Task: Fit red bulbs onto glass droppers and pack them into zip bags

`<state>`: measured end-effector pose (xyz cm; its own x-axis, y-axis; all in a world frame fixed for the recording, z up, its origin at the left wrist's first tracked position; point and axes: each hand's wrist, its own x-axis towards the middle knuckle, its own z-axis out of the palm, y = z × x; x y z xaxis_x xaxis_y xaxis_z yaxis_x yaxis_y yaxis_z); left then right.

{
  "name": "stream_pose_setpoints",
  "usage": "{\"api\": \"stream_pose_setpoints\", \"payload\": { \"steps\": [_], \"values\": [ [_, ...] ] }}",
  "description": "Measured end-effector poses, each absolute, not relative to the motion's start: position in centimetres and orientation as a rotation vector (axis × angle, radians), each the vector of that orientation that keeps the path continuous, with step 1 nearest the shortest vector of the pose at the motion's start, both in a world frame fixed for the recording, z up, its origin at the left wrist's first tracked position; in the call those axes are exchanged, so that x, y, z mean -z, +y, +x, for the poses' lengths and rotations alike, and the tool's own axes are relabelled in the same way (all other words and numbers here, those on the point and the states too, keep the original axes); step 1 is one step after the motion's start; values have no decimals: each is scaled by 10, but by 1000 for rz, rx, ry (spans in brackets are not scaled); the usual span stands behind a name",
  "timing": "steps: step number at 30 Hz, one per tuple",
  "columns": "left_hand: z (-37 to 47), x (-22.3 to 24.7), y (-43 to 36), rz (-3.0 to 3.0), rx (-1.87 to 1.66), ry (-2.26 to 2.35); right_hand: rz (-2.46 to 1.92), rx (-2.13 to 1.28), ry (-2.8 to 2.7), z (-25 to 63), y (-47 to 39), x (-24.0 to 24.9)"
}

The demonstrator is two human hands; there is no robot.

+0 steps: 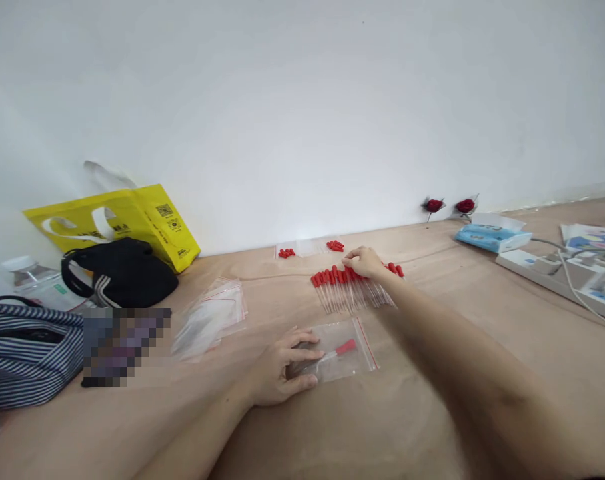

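Nearest the camera, the person's bare left forearm [202, 427] and right forearm [482, 367] reach in over a tan-covered table [342, 427]. The left hand [285, 367] lies palm down with its fingers spread loosely, resting on the closed end of a clear zip bag [342, 370]; inside that bag is one red-bulbed dropper [345, 347], its bulb toward the red-striped mouth at the right. Farther off, the right hand [365, 261] reaches in among a row of droppers [332, 287] laid side by side, red bulbs toward the wall; its fingers are drawn together at a bulb, though I cannot tell whether they grip it. Left of the row lies a fanned stack of clear bags [215, 313]. Behind it, near the wall [302, 120], two small clusters of red bulbs [335, 246] sit on clear plastic [307, 247].
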<state>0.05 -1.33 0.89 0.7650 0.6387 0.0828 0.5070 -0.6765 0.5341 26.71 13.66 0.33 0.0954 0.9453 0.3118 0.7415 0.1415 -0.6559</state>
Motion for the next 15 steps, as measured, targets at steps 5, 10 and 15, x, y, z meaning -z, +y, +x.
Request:
{"api": "stream_pose_setpoints", "payload": {
  "steps": [5,10,15],
  "values": [
    [2,-10,-14,2467,-372,866,-1463,-495,-1593,285,119,-21],
    [3,-8,-13,2489,-387,866,-1110,-735,-1285,309,70,-16],
    [5,-10,-13,2513,-402,857,-1040,-897,-1053,315,22,13]
  ]
}}
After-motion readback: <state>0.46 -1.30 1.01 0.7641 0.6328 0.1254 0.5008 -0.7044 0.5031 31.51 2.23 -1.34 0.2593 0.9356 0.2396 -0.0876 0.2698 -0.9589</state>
